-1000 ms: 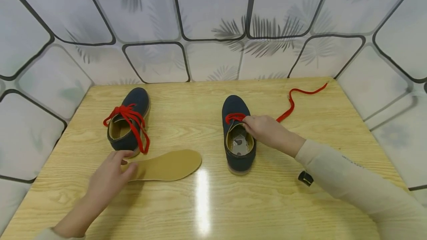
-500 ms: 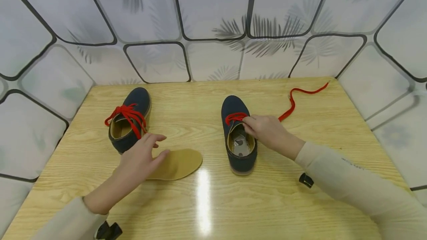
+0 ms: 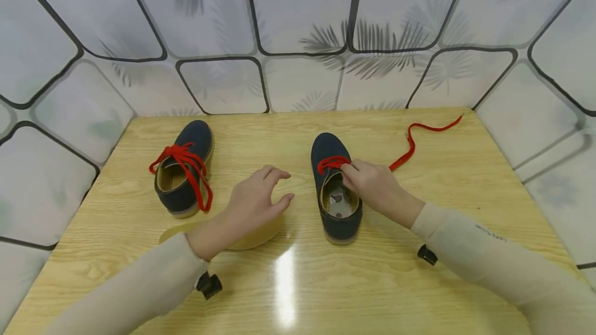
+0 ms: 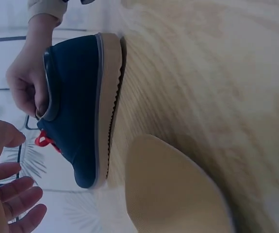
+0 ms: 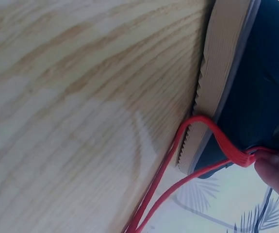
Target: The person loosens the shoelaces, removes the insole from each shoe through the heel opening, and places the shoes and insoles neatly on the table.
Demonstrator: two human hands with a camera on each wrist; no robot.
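A navy shoe (image 3: 328, 146) with a tan sole stands upright at mid-table, toe pointing away, its red lace (image 3: 412, 143) trailing off to the right. My right hand (image 3: 374, 184) grips the edge of the shoe's opening beside the eyelets, thumb and fingers curled on it; the lace (image 5: 221, 141) runs close to those fingertips in the right wrist view. Left of this shoe my left hand (image 3: 253, 195) hovers with fingers spread, touching nothing. Beneath it lies a tan insole (image 3: 261, 235), partly hidden by the hand and forearm. Inside the shoe a greyish base shows.
A second navy shoe (image 3: 199, 136) with a tied red bow (image 3: 180, 156) stands at the left back. The wooden table (image 3: 363, 293) meets patterned panels (image 3: 298, 84) behind and at both sides. Small black devices (image 3: 208, 285) sit at both wrists.
My left hand has moved from beside the insole's left end, rightward over it toward the unlaced shoe. The right hand keeps its grip on that shoe.
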